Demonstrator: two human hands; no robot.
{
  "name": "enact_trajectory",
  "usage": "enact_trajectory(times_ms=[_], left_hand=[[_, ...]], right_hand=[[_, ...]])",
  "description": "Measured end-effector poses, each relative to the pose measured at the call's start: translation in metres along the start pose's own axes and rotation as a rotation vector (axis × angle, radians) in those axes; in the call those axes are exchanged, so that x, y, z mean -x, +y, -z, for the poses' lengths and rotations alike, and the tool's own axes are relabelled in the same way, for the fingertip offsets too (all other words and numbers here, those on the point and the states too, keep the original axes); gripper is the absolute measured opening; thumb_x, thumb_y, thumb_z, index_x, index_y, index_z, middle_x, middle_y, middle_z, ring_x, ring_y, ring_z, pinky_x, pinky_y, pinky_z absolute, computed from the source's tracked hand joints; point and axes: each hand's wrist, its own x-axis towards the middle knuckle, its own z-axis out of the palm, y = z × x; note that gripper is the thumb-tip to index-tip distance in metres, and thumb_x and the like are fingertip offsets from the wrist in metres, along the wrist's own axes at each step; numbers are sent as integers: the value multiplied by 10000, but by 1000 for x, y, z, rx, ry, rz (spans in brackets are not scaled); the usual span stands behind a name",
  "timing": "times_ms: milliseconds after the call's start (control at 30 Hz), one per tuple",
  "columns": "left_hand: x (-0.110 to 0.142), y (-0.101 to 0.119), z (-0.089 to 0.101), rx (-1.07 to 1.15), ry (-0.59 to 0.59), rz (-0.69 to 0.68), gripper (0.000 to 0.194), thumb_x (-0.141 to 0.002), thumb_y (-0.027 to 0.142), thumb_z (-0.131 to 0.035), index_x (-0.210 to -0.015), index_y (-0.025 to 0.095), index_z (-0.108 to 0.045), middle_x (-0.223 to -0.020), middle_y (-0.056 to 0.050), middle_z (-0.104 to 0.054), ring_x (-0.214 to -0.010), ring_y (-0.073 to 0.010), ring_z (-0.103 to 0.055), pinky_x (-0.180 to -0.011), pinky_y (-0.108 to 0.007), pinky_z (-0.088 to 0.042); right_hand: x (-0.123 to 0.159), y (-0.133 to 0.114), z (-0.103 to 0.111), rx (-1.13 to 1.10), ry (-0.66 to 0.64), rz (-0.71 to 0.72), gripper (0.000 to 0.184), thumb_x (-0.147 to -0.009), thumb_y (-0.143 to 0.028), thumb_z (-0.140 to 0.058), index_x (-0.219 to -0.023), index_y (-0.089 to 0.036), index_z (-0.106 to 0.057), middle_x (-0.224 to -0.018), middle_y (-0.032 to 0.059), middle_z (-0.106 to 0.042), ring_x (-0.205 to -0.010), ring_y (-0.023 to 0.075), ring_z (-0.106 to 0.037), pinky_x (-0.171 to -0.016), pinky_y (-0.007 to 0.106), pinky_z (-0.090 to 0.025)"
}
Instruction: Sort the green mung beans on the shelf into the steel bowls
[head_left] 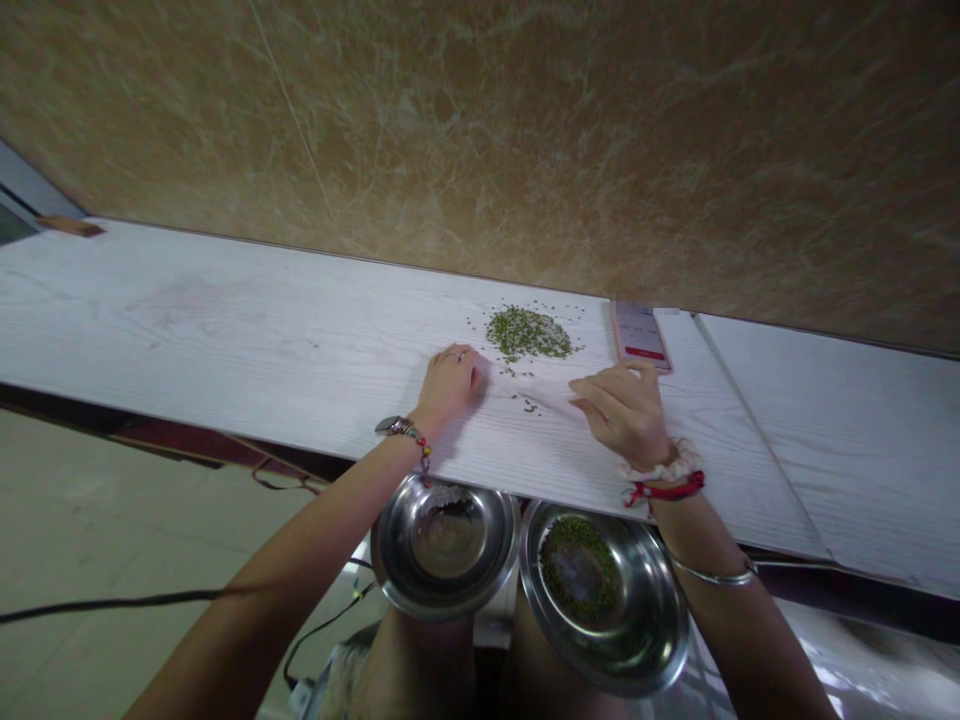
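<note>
A loose pile of small green beans, mung beans by their look, [525, 332] mixed with white grains lies on the white wood-grain tabletop [300, 320]. My left hand [450, 380] rests on the table just left of the pile, its fingers curled under and their tips hidden. To the right, my right hand [626, 410] pinches a thin, pale, see-through piece [553, 392], whose kind I cannot make out. This piece reaches toward a few stray beans [529, 405] in front of the pile.
Below the table edge, a steel bowl [390, 570] with white grains sits over my left leg. Another steel bowl [652, 640], holding green beans, tilts over my right leg. A phone [640, 340] lies behind my right hand. The brown marbled wall [480, 150] borders the table.
</note>
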Motion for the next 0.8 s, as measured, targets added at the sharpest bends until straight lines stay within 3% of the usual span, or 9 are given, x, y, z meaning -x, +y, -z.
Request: enact_trajectory(times_ms=[233,500,667,800], left_hand=[[0,1,1,-13,21,17,275,-850,84,-449,-1047,106,-638,-1131,-142,-654,-1079,-254,-598,-936,-392,-480],[3,1,2,26,63,-71,317,-831,32,-458,-1077,116,-639,-1200,-141,-638,-1162,-246,-569,-994,-404,-458],[7,2,1,68,119,-302,307,-829,30,-489,-1062,160,-640,-1194,-105,-651,-1176,-223,-565,-987,-403,-462],[8,7,3,132,20,-644,239,-848,110,-530,-1046,174,-647,-1144,-90,-681,-1115,-199,-606,-956,-359,-490]], right_hand=[[-5,-4,4,-127,-100,48,123,-874,-146,-535,-841,-227,-621,-725,-31,-711,-685,122,-605,-796,339,-355],[-3,-6,31,-227,-157,63,95,-895,-174,-534,-865,-224,-609,-747,-33,-723,-679,116,-622,-806,341,-374],[0,-12,51,-298,-208,67,64,-901,-188,-535,-898,-212,-594,-753,-19,-720,-698,118,-618,-807,332,-389],[5,-18,68,-299,-241,50,79,-895,-158,-529,-890,-205,-592,-729,-16,-709,-677,115,-611,-806,343,-386]])
